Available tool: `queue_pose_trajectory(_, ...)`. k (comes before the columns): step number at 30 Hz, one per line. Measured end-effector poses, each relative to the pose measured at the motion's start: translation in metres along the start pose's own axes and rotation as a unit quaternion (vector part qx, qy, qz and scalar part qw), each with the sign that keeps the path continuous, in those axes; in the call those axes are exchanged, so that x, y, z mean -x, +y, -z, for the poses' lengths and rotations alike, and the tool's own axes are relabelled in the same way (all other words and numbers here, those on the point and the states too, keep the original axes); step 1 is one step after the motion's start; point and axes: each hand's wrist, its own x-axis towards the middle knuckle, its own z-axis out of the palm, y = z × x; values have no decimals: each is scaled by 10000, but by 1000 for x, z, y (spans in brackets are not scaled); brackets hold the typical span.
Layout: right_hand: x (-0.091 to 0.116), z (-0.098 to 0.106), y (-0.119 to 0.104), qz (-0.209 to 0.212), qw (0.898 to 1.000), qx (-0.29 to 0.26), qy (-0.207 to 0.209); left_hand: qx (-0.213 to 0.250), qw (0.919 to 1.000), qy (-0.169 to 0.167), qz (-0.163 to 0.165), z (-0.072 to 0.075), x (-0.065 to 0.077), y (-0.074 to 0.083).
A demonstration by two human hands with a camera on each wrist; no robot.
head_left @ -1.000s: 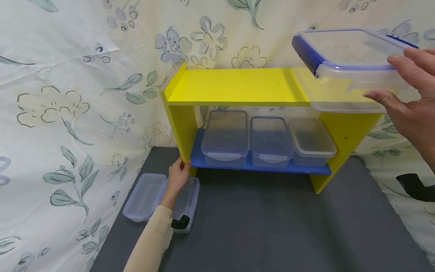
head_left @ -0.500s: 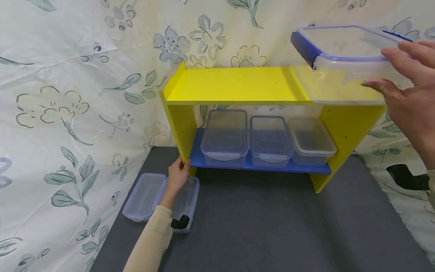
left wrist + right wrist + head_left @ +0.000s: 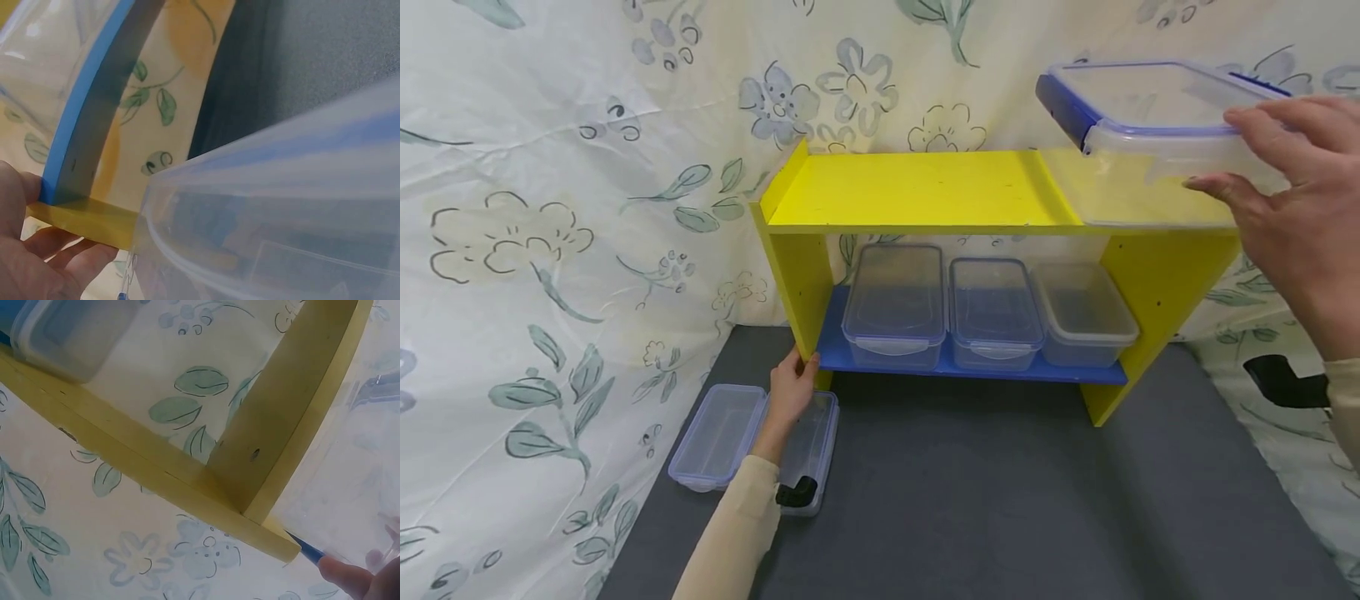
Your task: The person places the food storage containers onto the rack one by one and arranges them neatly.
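Observation:
My left hand (image 3: 793,387) grips the lower left side panel of a yellow shelf unit (image 3: 925,187). In the left wrist view its thumb lies at the end of the blue lower board (image 3: 81,106), the fingers under the yellow panel (image 3: 94,224). At the upper right, my right hand (image 3: 1300,167) holds a clear plastic food container (image 3: 1157,100) with a blue-edged lid and blue latches. Thumb and fingers spread across its right end. The container overlaps the right end of the top board; in the right wrist view, fingertips show beside a blue latch (image 3: 306,547).
Three lidded clear containers stand on the blue board: a large one (image 3: 895,304), a smaller one (image 3: 996,308) and a pale-lidded one (image 3: 1086,308). Two more, a left one (image 3: 718,433) and a right one (image 3: 820,433), lie on the dark table (image 3: 1000,500) near my left forearm.
My right hand and the food container have shifted a little left, and the container's bottom edge now lines up with the top board's front edge. My left hand stays on the side panel.

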Motion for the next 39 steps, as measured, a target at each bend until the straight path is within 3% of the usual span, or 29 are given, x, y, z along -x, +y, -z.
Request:
queue_pose_trajectory(6,8,6,-3,-119,9988,350,-326,-27,10000,-10,-32,0,0,1)
queue_pose_trajectory(9,13,10,-6,-403,9972,410,-470,-54,10000,1,-32,1,0,1)
queue_pose_trajectory(12,16,11,-5,-593,9963,379,-498,-63,10000,-15,-32,0,1,0)
queue_pose_trajectory(18,20,9,0,-589,9965,420,-422,-99,9999,0,-38,0,1,0)
queue_pose_trajectory(24,33,9,-2,-1109,9920,325,-506,-120,9999,29,-97,-1,-1,-4)
queue_pose_trajectory(32,55,-26,25,-1596,9860,-472,78,-140,9999,68,-65,1,0,-4)
queue_pose_trajectory(39,84,-53,42,-2353,9666,-966,-309,-115,9999,29,4,0,1,0)
